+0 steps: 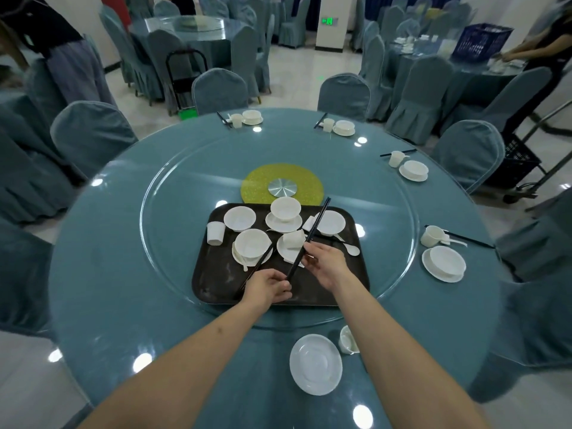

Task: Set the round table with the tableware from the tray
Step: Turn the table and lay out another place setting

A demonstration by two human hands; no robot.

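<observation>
Black slender chopsticks point(309, 236) are pinched by the right hand point(325, 261) and left hand point(269, 286) above the dark rectangular tray point(204, 274); placement beside the white round saucer point(315, 363) on the desk is judged next.

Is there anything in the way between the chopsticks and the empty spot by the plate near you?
Nothing visible blocks it. Both hands, left hand and right hand, hold the chopsticks above the tray. Between there and the plate lies only bare glass and tablecloth; a cup stands beside the plate.
</observation>
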